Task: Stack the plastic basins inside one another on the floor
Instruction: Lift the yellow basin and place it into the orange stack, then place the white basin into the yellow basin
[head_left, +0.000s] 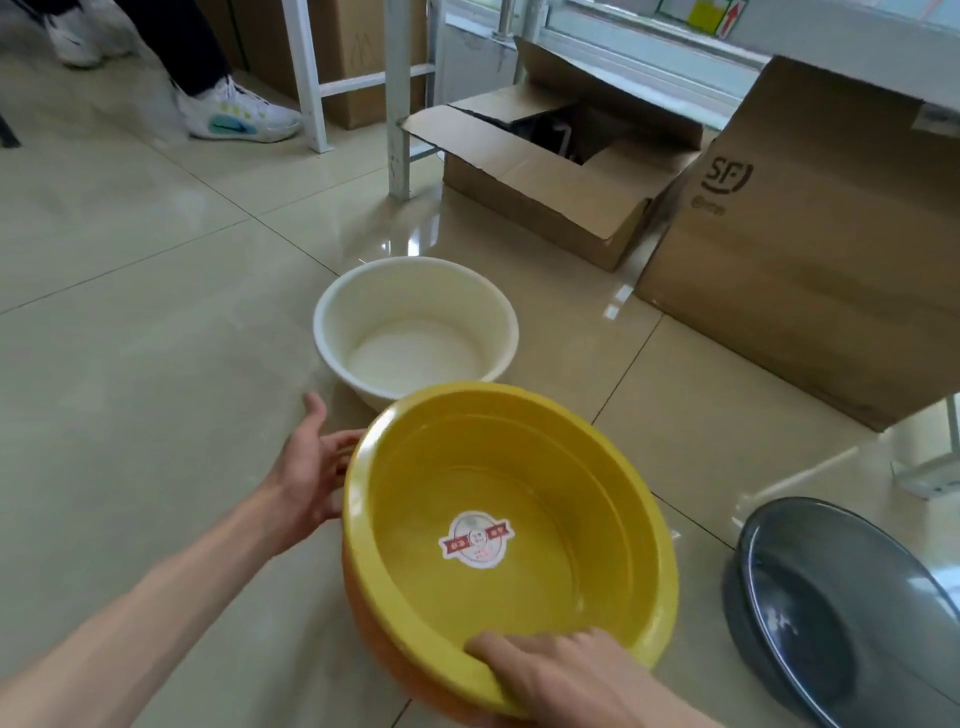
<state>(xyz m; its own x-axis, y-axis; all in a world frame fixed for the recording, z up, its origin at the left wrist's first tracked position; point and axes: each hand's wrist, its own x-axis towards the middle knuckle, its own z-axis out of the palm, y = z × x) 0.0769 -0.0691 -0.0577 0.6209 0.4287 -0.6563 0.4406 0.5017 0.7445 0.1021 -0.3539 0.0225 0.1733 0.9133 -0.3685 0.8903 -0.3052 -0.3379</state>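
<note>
**Yellow basin in hand, white one waiting on the floor**

The person holds a round yellow plastic basin tilted above the tiled floor, a paper sticker on its inside bottom. Under its near wall an orange edge shows; possibly a second basin nested beneath, cannot tell for sure. The right hand grips the near rim, fingers hooked over the lip into the bowl. The left hand rests flat against the far left wall, fingers spread, steadying rather than clamping.

Just beyond, a round white plastic basin sits upright and empty on the floor. To the right, well apart, a dark grey plastic basin lies on the tiles, partly cut off by the frame. Cardboard boxes stand behind.

Step in hand, as I judge it: carrying the yellow basin to a stacking spot. The yellow looks wider than the white, so the next move likely calls for setting the yellow down flat and dropping the white inside, rims level to avoid jamming.
</note>
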